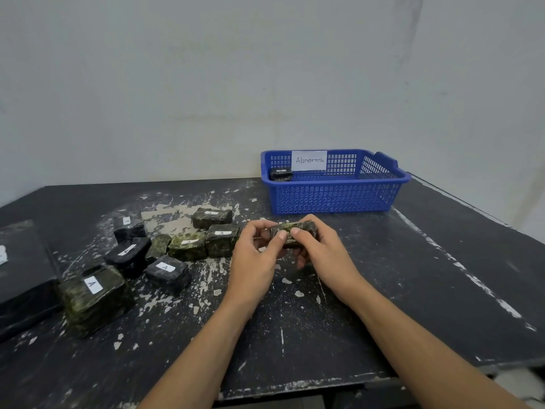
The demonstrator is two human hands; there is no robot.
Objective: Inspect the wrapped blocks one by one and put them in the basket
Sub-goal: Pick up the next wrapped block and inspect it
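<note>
- I hold one wrapped block (295,229) off the table (427,290) with both hands. Its mottled green-black wrap shows between my fingers, and I can read no label on the side facing me.
- My left hand (256,255) pinches the block's left end, thumb on the near face and fingers curled behind.
- My right hand (323,250) grips the right end, thumb on the near face and fingers curled underneath.
- The blue basket (333,199) sits at about 1 o'clock from my hands, by the table's far edge, apart from the held block.
- A white paper label (309,160) on the basket's far wall reads "Abnormal" in handwriting.
- One dark block (281,174) lies in the basket's far-left corner; its small sticker is too small to read.
- The other blocks (188,246) lie in a loose cluster from 8 to 10 o'clock of my hands; each sticker I can read bears a single "A".
- The big green block (94,302), at 8 o'clock, shows a clear "A".
- A flat black box (23,278) lies at 9 o'clock, at the table's left edge.
</note>
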